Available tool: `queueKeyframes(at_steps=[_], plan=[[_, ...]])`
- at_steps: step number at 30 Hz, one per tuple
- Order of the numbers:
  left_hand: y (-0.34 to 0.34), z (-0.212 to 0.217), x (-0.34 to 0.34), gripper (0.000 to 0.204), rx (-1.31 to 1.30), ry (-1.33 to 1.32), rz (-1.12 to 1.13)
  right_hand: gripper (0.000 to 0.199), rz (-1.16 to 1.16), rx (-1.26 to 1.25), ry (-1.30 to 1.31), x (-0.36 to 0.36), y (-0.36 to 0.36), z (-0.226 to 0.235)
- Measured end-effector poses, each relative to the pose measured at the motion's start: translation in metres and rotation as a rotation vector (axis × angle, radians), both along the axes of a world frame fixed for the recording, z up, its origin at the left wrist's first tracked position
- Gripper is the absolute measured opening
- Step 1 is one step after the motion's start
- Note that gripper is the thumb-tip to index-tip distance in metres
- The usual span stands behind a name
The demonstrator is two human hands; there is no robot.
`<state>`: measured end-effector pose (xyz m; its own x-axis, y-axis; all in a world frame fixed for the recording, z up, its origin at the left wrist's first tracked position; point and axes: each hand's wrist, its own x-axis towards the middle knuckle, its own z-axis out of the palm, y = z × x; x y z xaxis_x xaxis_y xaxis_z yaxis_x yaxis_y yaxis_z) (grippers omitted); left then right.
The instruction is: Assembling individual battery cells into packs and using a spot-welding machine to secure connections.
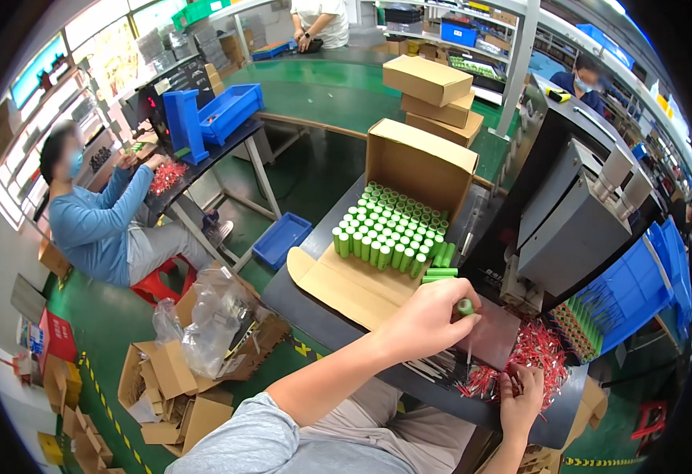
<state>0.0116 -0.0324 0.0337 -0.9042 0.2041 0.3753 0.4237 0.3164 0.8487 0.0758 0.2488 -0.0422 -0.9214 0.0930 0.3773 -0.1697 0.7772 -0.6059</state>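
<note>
My left hand [429, 316] is closed round a green cylindrical battery cell [464, 306], holding it by thumb and fingers above a flat reddish-brown plate [494, 333]. My right hand [522, 395] reaches down to a heap of short red and white wires [542, 354]. Its fingers are bent together at the heap's near edge; what they pinch is too small to make out. Beyond my left hand, many green cells [393, 229] stand upright in rows on an open cardboard box [421, 150]. A few loose cells [441, 272] lie on their sides between the rows and my hand.
A grey bench machine [575, 221] rises just beyond the plate. Right of the wires are cells with leads attached [579, 328] and a blue bin [630, 296]. Thin strips [433, 367] lie at the bench's near edge. A co-worker [97, 213] sits left; cartons [176, 379] stand on the floor.
</note>
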Motion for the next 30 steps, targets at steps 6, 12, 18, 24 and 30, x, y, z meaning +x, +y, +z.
queueKeyframes(at_steps=[6,12,18,24,30], plan=[[0.027,-0.018,-0.015,0.025,0.047,0.108,-0.092,0.012,0.047,-0.038,-0.025,-0.001,0.01,-0.007],[0.03,-0.028,-0.013,0.028,0.086,0.131,-0.132,0.013,0.044,-0.039,-0.026,-0.003,0.011,-0.008],[0.03,-0.03,-0.012,0.031,0.081,0.142,-0.159,0.018,0.056,0.061,-0.119,-0.003,0.01,0.01],[0.028,-0.031,-0.012,0.032,0.036,0.169,-0.118,0.022,0.116,0.156,-0.233,-0.014,0.013,0.024],[0.029,-0.027,-0.01,0.032,0.054,0.116,-0.152,0.013,0.025,-0.057,-0.216,-0.018,0.024,0.021]])
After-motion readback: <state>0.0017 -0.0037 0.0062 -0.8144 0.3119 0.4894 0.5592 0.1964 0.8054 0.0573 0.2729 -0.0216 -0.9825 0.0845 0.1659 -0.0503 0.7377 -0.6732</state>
